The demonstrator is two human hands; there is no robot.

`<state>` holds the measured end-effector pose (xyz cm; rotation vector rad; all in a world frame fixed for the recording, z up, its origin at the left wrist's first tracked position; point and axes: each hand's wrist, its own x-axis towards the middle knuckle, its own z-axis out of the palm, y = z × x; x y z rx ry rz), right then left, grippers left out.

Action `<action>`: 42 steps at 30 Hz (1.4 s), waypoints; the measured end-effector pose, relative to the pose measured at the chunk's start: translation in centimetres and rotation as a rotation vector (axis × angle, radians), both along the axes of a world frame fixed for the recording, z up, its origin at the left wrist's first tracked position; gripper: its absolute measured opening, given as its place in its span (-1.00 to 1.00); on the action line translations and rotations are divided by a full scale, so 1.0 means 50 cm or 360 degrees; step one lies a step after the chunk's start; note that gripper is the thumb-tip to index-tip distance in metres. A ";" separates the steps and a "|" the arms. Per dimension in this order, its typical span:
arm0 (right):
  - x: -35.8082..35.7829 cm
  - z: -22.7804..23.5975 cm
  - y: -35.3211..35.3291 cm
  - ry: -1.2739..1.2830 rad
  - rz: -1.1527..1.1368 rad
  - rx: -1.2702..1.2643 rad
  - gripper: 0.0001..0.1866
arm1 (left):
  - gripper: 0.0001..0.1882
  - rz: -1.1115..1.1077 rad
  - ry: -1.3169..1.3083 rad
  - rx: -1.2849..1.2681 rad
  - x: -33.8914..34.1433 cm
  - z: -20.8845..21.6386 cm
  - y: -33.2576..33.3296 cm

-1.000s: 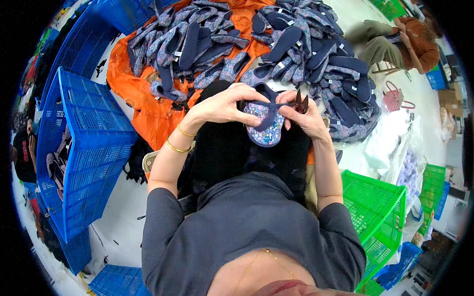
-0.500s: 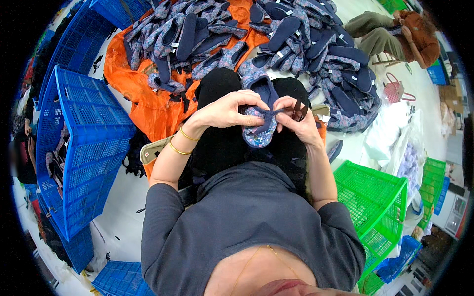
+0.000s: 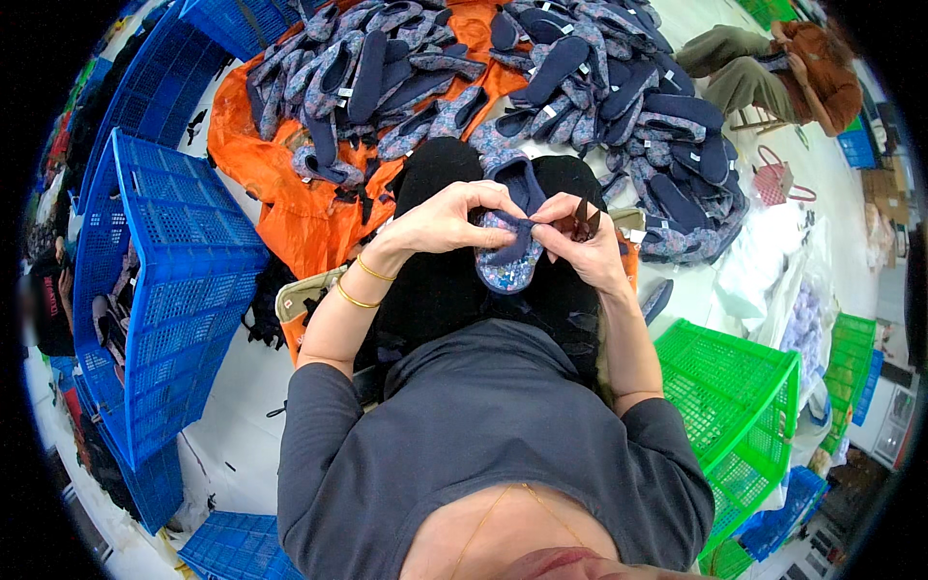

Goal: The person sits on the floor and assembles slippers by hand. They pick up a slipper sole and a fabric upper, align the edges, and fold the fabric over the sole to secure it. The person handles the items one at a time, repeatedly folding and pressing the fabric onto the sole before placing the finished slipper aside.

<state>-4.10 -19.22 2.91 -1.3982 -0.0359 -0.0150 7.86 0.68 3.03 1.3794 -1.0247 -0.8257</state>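
Seated worker's got a sequin-toed slipper up over the black-clad knees, just on the near side of the orange sheet, toe end twd the worker, dark opening twd the sheet. L hand: thumb & fingers clamped on the slipper nr its dark trim. R hand: thumb & fingertip pinched tog. on the same trim, w/ dark pointed snips sticking up out of the grip; can't tell how the other R fingers sit. One slipper heap lies on the sheet, another heap to its R. Blue crate stands L of the sheet, green crate R of it & nearer the worker. Co-worker sits well off, R of the sheet.
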 end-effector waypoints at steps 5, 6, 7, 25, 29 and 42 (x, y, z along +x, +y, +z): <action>-0.002 0.001 0.027 -0.0154 -0.0253 0.0044 -0.92 | -0.69 0.0008 -0.0074 -0.0016 -0.004 0.005 -0.001; -0.003 0.006 0.027 -0.0187 -0.0330 -0.0068 -0.92 | -0.67 0.0003 -0.0144 -0.0009 -0.005 0.011 -0.001; -0.002 0.009 0.026 -0.0266 -0.0378 -0.0181 -0.91 | -0.65 0.0096 -0.0241 -0.0062 -0.012 -0.016 -0.005; -0.114 0.115 -0.033 -0.0321 -0.0164 -0.1407 -0.60 | -0.63 0.0870 -0.1879 -0.0302 -0.116 0.038 0.004; -0.096 0.056 -0.061 -0.0297 -0.0259 -0.1616 -0.52 | -0.64 0.1003 -0.1785 -0.0367 -0.149 0.016 0.011; -0.059 0.000 0.009 -0.1067 -0.0363 -0.1734 -0.55 | -0.69 0.1095 -0.1807 -0.0374 -0.176 0.007 0.003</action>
